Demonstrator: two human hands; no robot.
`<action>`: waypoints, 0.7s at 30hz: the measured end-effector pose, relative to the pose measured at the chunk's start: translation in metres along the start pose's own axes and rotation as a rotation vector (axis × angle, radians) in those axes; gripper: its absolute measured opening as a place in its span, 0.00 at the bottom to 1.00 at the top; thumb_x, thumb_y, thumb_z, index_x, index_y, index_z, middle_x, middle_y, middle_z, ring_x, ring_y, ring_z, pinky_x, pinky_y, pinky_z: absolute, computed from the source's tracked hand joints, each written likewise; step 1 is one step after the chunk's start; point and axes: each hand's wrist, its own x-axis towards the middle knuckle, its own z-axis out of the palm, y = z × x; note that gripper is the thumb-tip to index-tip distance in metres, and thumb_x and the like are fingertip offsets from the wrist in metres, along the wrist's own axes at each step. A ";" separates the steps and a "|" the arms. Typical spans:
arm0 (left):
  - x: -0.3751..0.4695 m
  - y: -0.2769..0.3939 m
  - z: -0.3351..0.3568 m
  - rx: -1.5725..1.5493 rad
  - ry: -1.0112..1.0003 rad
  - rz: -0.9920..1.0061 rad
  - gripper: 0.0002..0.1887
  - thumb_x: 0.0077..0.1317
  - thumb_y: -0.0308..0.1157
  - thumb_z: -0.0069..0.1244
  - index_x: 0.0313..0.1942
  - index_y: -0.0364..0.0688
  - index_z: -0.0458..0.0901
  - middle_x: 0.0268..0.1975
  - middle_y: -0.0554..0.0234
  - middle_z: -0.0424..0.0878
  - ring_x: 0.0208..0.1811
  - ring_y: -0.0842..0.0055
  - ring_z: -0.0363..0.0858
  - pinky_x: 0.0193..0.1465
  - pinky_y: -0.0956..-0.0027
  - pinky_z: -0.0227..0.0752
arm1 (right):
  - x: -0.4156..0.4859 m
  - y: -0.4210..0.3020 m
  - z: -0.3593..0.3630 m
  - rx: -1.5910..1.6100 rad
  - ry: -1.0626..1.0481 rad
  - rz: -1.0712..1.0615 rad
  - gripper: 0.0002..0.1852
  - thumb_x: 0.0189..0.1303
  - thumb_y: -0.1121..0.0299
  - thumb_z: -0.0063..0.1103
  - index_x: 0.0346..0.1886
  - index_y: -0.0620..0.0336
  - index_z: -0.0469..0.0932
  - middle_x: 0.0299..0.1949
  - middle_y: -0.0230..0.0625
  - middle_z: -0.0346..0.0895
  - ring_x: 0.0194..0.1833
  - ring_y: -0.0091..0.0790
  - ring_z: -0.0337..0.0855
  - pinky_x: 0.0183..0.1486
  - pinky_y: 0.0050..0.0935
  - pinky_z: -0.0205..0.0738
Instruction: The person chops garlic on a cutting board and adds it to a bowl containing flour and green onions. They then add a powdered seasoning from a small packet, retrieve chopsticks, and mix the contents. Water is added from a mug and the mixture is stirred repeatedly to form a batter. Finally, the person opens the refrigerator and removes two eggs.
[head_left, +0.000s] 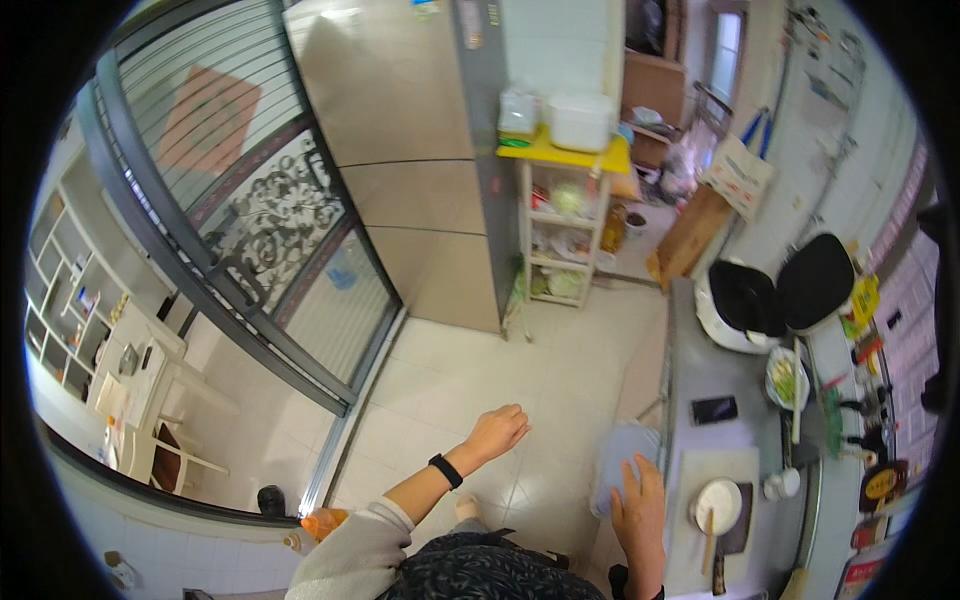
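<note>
My left hand (496, 433), with a black band on its wrist, is raised over the tiled floor; its fingers are curled and nothing shows in them. My right hand (639, 495) is held with fingers apart beside the counter, in front of a translucent bluish plastic lid or container (619, 457). To the right, a white cutting board (694, 472) lies on the counter. On it are a white bowl (724, 501) with a wooden stick across it and a cleaver (741, 517). A smartphone (714, 410) lies above the board, and a white cup (782, 484) stands to its right.
Farther along the counter (686, 337) stand an open rice cooker (739, 300) and a bowl of chopped vegetables (786, 379). Bottles line the wall. Ahead are a refrigerator (435, 262) and a yellow-topped shelf rack (562, 154). A sliding glass door (262, 225) is at left.
</note>
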 end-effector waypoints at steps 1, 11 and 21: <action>-0.008 -0.034 -0.024 0.027 0.040 0.010 0.11 0.67 0.34 0.59 0.31 0.42 0.75 0.32 0.59 0.76 0.33 0.59 0.80 0.33 0.57 0.76 | 0.028 -0.025 0.023 0.010 -0.026 -0.050 0.27 0.56 0.76 0.69 0.61 0.68 0.77 0.67 0.56 0.71 0.66 0.61 0.72 0.68 0.52 0.69; -0.103 -0.286 -0.217 0.248 0.271 -0.342 0.04 0.67 0.26 0.52 0.33 0.40 0.76 0.35 0.57 0.77 0.34 0.59 0.80 0.35 0.58 0.76 | 0.285 -0.229 0.250 0.089 -0.281 -0.569 0.24 0.56 0.71 0.72 0.57 0.67 0.80 0.66 0.51 0.73 0.63 0.53 0.75 0.63 0.46 0.75; -0.023 -0.495 -0.340 -0.334 0.935 -0.731 0.22 0.72 0.27 0.53 0.65 0.41 0.72 0.63 0.57 0.68 0.53 0.76 0.76 0.50 0.66 0.74 | 0.581 -0.274 0.406 -0.125 -0.320 -0.709 0.22 0.55 0.70 0.72 0.55 0.59 0.82 0.54 0.44 0.76 0.59 0.50 0.76 0.59 0.46 0.77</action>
